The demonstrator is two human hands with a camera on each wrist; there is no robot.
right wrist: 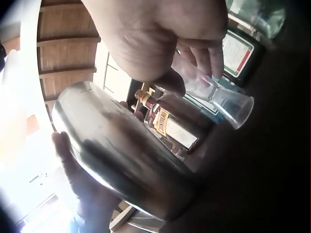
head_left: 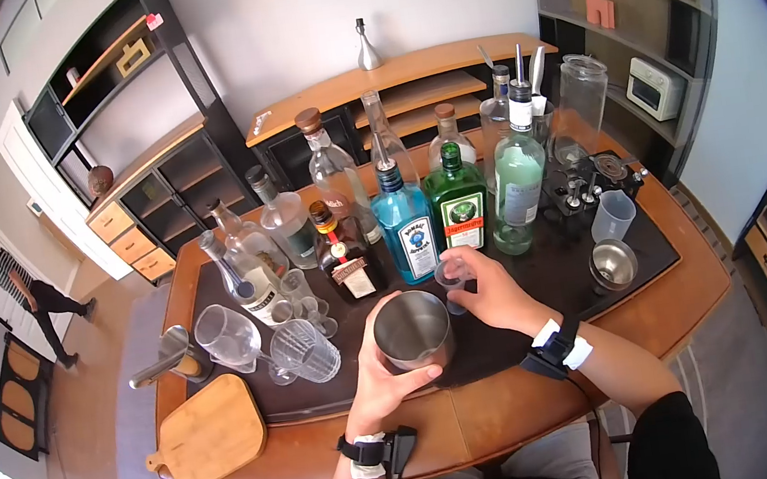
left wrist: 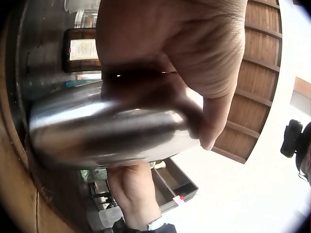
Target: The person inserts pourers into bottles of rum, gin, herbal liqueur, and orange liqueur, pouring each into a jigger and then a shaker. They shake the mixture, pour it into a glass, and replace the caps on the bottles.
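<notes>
A metal shaker tin (head_left: 413, 332) is in my left hand (head_left: 382, 390), thumb and fingers wrapped round its side and its mouth facing up. My right hand (head_left: 499, 294) pinches a clear double-ended jigger (right wrist: 234, 104) just right of the tin. In the right wrist view the jigger stands upright beside the tin, its wide lower end showing below the fingers. Close behind the hands are a blue bottle (head_left: 410, 236) with a pourer, a green bottle (head_left: 458, 205) and a dark brown Cointreau bottle (head_left: 344, 259).
Several stemmed glasses and a cut tumbler (head_left: 305, 351) stand at the left, near a wooden cutting board (head_left: 210, 432). At the right are a metal cup (head_left: 613, 264) and a plastic beaker (head_left: 613, 214). More bottles line the back. A person (head_left: 16, 283) walks at far left.
</notes>
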